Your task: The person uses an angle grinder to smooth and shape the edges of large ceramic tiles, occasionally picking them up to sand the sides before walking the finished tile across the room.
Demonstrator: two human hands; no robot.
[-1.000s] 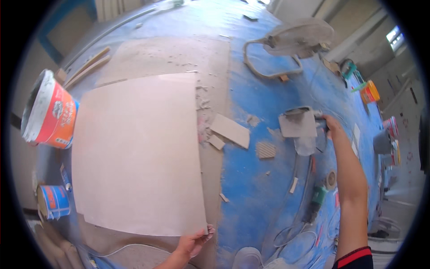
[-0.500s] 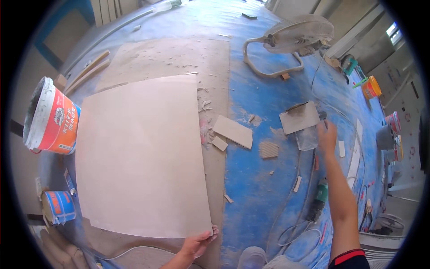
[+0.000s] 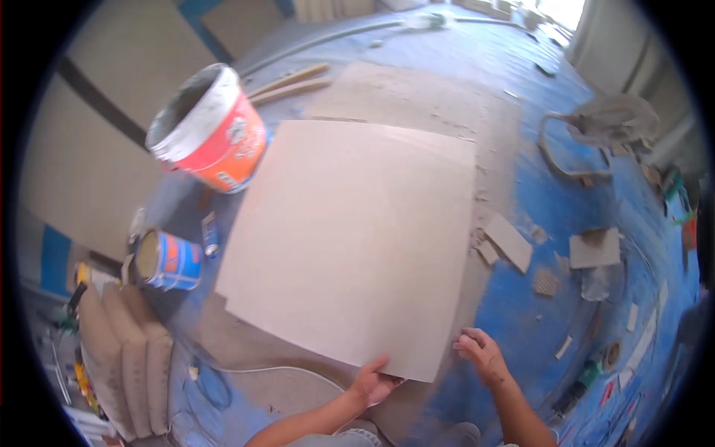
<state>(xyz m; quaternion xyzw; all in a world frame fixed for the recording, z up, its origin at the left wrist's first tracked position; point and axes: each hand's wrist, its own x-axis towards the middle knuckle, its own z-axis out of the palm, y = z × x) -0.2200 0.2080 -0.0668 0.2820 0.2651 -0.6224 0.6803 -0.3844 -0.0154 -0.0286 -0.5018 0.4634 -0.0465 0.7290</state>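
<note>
My left hand grips the bottom edge of a large pale board, thumb on its upper face, fingers partly hidden underneath. Just off the board's lower right edge, my right hand is raised, its fingers curled with nothing visible in them. The board lies on a larger, dusty sheet over blue floor covering. Small offcuts lie to its right, and farther right a squarish piece rests over a clear item.
A large red-and-white bucket and a blue can stand at the left, near stacked sacks. Wooden strips lie behind. A dusty fan stands at the back right; tools and cables lie at the right.
My right hand has left the squarish piece and moved left and down to beside the board's edge. The view has swung leftward. My left hand still holds the board.
</note>
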